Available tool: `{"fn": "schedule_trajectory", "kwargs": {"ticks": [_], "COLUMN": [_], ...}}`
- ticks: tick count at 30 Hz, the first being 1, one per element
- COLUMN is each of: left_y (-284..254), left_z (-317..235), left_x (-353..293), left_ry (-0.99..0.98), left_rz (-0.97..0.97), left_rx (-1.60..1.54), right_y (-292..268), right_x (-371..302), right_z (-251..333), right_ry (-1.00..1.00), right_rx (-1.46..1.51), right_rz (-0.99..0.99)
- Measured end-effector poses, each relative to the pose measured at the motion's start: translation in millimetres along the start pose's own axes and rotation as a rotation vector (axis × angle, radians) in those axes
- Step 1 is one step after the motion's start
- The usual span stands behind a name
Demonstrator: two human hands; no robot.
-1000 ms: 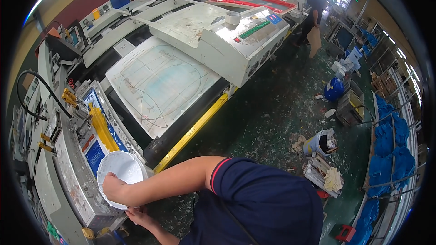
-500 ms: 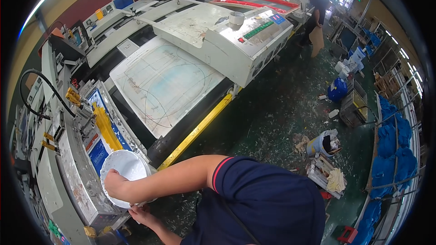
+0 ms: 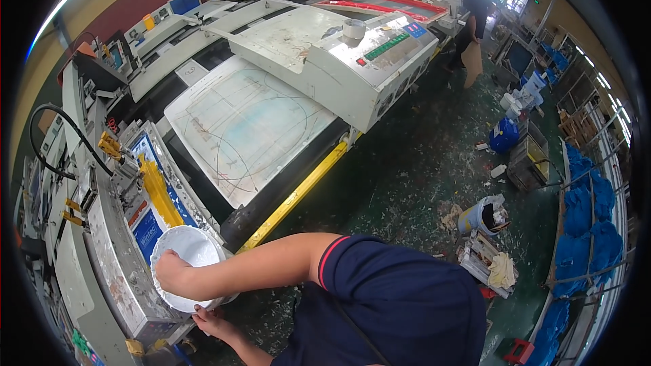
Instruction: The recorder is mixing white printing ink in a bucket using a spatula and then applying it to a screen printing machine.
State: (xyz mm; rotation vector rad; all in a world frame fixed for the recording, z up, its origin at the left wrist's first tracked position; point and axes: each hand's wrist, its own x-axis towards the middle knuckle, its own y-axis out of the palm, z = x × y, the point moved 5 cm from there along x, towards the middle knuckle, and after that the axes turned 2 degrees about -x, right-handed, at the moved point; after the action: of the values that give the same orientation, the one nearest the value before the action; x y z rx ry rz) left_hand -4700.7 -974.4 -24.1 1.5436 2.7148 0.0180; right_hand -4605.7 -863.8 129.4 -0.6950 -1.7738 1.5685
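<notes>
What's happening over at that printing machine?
A person in a navy shirt leans over a screen-printing machine. One hand reaches into a white bucket of white ink resting at the machine's edge; the other hand touches the bucket from below. A yellow ink streak lies on the blue screen just beyond.

1. A white plastic tub (image 3: 184,266), smooth and faintly glossy with wet white ink inside, sits on a paint-crusted, matt grey metal machine frame (image 3: 112,264).
2. The flat printing pallet (image 3: 247,125) looks matt and chalky, marked with faint lines and smears.
3. A yellow painted metal bar (image 3: 298,193) shows a dull sheen.
4. The dark green floor (image 3: 407,176) is rough, speckled and littered.
5. The person's navy shirt (image 3: 400,305) is soft matt cloth.
6. Blue cloth garments (image 3: 586,230) hang limp on racks.
</notes>
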Motion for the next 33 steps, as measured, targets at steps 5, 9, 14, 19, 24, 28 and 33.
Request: {"fn": "schedule_trajectory", "kwargs": {"ticks": [5, 9, 14, 19, 24, 28, 33], "left_y": [5.8, -3.3, 6.6, 15.5, 1.8, 3.8, -2.8], "left_z": [1.3, -4.2, -9.9, -38.9, -12.5, -35.7, -41.2], "left_x": [-1.6, -5.2, -12.6, -20.3, -15.6, -23.9, -23.3], "left_ry": [-0.011, 0.016, 0.001, -0.025, 0.057, 0.004, 0.069], "left_rz": [0.025, -0.043, 0.068, -0.007, -0.05, -0.082, -0.117], "left_rx": [-0.009, 0.009, -0.173, -0.068, 0.031, 0.087, 0.178], "right_y": [-0.7, -2.3, 21.2, -4.3, -25.6, -25.4, -30.8], "right_x": [-7.3, -5.6, 5.9, -20.8, -22.0, -20.9, -22.7], "right_z": [-8.8, -1.5, 1.7, -11.4, 0.1, 4.3, 9.6], "right_ry": [0.039, 0.009, 0.058, 0.005, -0.122, -0.137, -0.188], "right_rx": [0.0, 0.038, 0.102, 0.027, -0.052, -0.115, -0.129], "right_rz": [0.019, -0.051, -0.089, -0.094, -0.083, -0.07, -0.064]}}
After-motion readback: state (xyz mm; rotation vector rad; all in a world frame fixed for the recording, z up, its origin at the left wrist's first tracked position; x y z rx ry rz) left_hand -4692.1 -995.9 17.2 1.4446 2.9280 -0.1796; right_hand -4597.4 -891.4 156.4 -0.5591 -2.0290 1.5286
